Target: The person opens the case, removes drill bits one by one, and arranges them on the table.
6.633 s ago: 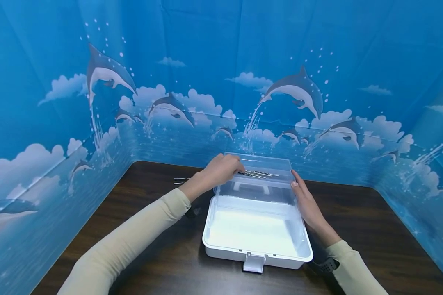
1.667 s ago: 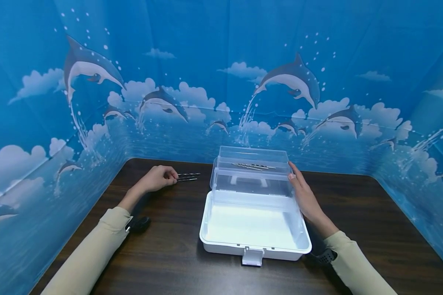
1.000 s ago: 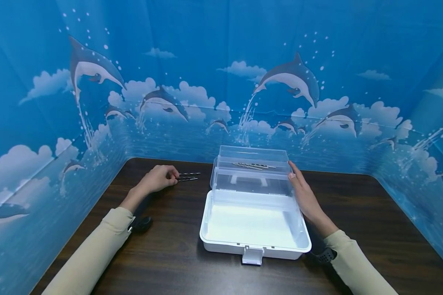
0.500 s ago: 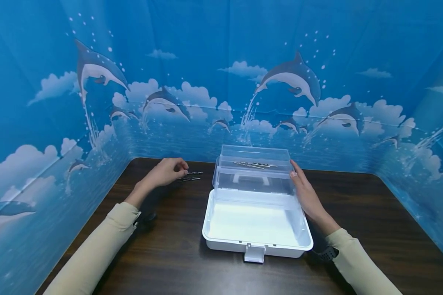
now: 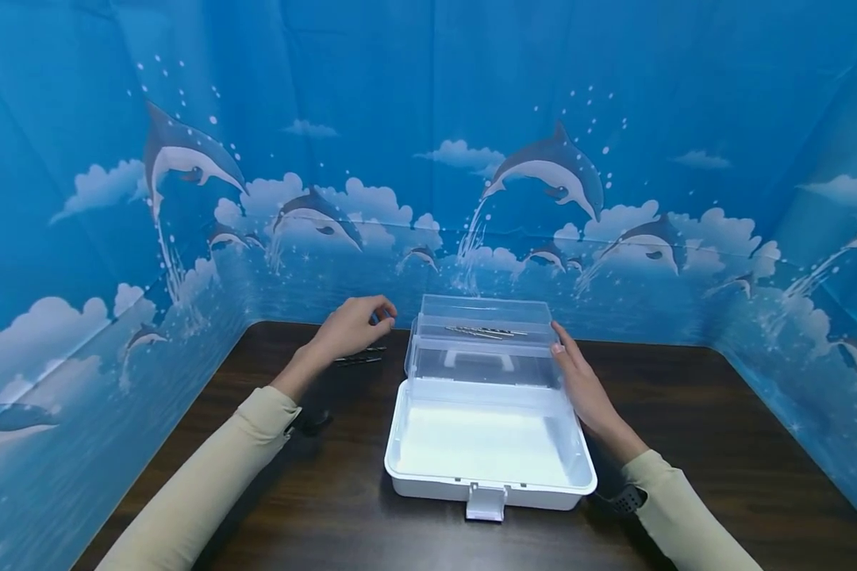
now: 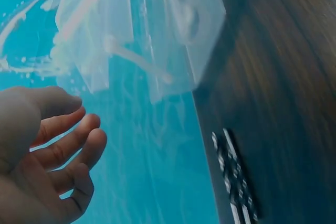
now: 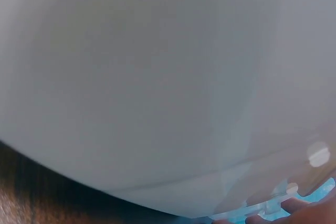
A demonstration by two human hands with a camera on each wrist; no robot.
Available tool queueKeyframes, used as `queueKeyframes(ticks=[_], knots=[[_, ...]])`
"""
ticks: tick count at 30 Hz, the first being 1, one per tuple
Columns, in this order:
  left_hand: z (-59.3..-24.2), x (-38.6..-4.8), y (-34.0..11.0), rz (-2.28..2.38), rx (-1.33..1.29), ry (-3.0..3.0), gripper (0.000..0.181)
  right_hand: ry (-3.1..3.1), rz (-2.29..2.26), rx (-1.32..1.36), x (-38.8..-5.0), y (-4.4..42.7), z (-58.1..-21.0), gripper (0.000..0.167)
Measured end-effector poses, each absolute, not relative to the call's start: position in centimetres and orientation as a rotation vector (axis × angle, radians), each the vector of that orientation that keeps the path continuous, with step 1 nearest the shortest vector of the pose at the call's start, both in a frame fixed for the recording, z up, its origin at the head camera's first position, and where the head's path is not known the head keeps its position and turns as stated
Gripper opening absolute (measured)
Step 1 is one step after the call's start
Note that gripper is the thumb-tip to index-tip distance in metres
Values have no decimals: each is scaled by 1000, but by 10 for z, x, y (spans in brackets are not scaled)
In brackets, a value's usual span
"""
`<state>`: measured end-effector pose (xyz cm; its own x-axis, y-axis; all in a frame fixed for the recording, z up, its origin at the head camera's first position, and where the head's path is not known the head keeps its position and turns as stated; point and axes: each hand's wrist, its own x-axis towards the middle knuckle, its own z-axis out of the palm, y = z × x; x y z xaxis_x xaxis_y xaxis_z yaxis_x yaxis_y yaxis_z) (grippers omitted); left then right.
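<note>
Backdrop: blue dolphin-print curtain [image 5: 428, 95] across the upper half of the frame. Dark wooden table [image 5: 314, 515] below it. White box [image 5: 486, 444], lower centre, standing open, latch side toward the bottom edge. Clear tray [image 5: 486, 309] raised at the box's back, centre of frame. Right hand [image 5: 591, 392] right of centre, fingers extended along the tray's right end, apparently steadying it. Left hand [image 5: 351, 327] left of centre, raised just left of the tray, thumb and index tips close together; whether a bit sits between them, cannot tell. Smallest: a bunch of drill bits [image 5: 486, 331] lying in the tray, and loose bits [image 5: 357, 361] on the table below the left hand, two side by side at lower right in the left wrist view. Step in hand, as judged: carrying bits singly from table to tray; next move would call for reaching over the tray and letting go low. Against half a second ago: left hand higher and farther right, off the loose bits; right hand unchanged on the tray.
</note>
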<state>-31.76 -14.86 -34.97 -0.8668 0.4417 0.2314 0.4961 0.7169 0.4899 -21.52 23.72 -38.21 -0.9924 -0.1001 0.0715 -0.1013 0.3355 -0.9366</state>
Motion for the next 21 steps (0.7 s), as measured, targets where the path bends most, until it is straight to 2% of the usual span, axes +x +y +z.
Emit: queueKeyframes(ticks=[10, 21], knots=[[-330, -315, -109, -894, -949, -2640, 21, -2547, 1796, 189, -242, 251, -414, 63], [-327, -313, -77, -829, -1228, -2668, 24, -2548, 1770, 232, -237, 251, -411, 64]])
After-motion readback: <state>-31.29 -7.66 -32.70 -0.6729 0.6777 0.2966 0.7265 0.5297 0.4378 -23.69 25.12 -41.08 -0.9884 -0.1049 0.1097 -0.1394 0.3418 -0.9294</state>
